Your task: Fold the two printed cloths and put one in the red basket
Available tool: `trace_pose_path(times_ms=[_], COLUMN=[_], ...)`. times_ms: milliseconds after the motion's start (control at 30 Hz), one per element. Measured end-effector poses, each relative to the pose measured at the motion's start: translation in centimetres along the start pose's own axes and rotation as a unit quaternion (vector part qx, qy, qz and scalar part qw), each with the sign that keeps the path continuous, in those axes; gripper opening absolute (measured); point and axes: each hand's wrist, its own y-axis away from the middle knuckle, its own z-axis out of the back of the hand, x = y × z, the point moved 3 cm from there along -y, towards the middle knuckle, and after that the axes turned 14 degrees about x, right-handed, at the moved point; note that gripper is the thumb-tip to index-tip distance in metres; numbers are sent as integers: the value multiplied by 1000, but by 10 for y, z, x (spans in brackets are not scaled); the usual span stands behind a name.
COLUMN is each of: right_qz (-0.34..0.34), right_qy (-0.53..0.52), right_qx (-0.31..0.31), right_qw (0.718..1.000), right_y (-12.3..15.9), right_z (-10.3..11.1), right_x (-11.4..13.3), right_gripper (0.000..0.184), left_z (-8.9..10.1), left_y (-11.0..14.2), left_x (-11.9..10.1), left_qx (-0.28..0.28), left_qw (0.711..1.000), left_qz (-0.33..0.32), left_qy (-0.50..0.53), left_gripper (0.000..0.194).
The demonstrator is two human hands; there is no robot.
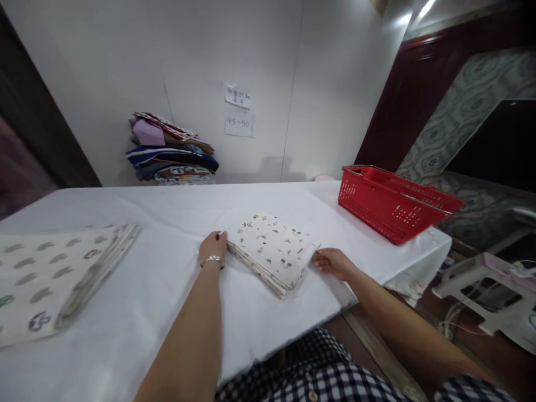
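A folded white cloth (274,245) with small printed motifs lies in several layers on the white-covered table, one corner pointing towards me. My left hand (213,248), with a silver bracelet at the wrist, is closed on the cloth's left corner. At the opposite corner, my right hand (333,262) pinches the cloth's edge between thumb and fingers. Farther left rests another folded cloth (54,273), white with grey cloud-like shapes, untouched by either hand.
A red plastic basket (389,204) stands at the table's right end. Against the back wall is a stack of folded fabrics (171,151). Paper signs (238,124) hang on the wall. Beyond the table's right edge stands a white plastic stool (481,290) with cables near it.
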Motion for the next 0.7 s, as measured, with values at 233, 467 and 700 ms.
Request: trace_pose_path(times_ms=[233,467,700], right_qz=[-42,-56,-92], right_qy=[-1,68,102], right_qx=[14,-14,-15], right_qw=[999,996,990], right_y=[-14,-10,-28], right_z=[-11,-6,-3], right_x=[3,3,12], right_gripper=[25,27,39], left_z=[-1,1,0], left_y=[-1,2,2], left_x=[0,-3,-3], left_qx=[-5,2,-6], left_qw=[1000,1000,1000], left_qz=[-1,7,4], left_qy=[0,10,21], left_gripper=[39,38,36])
